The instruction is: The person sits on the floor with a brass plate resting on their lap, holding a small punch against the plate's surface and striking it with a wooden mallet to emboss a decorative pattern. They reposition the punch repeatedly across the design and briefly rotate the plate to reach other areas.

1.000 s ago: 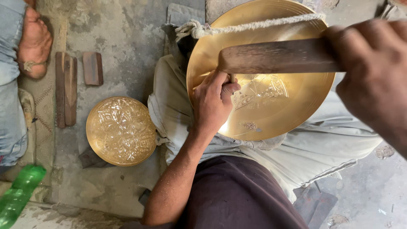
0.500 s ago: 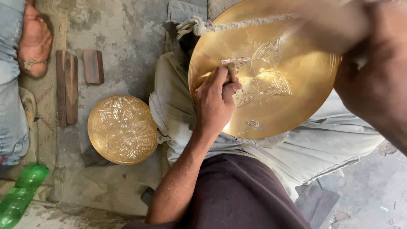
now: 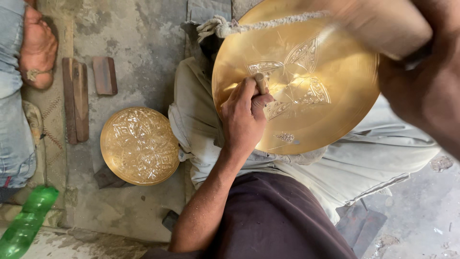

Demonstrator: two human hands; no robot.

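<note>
Both hands work over a large brass plate [image 3: 330,120] resting tilted on my lap. My left hand [image 3: 244,120] is curled tight around a small chisel [image 3: 261,82], its tip set against the plate's partly engraved centre, where leaf-shaped panels radiate from the middle. My right hand [image 3: 426,91] fills the upper right corner, closed about a wooden mallet [image 3: 383,24] (too blurred to make out much more). A pale cord [image 3: 268,24] runs across the plate's top edge. To the left, on the concrete floor [image 3: 139,43], lies a smaller, fully engraved brass dish [image 3: 140,146], near wooden blocks [image 3: 79,98], a green bottle [image 3: 26,223] and another person's bare foot [image 3: 36,45].
</note>
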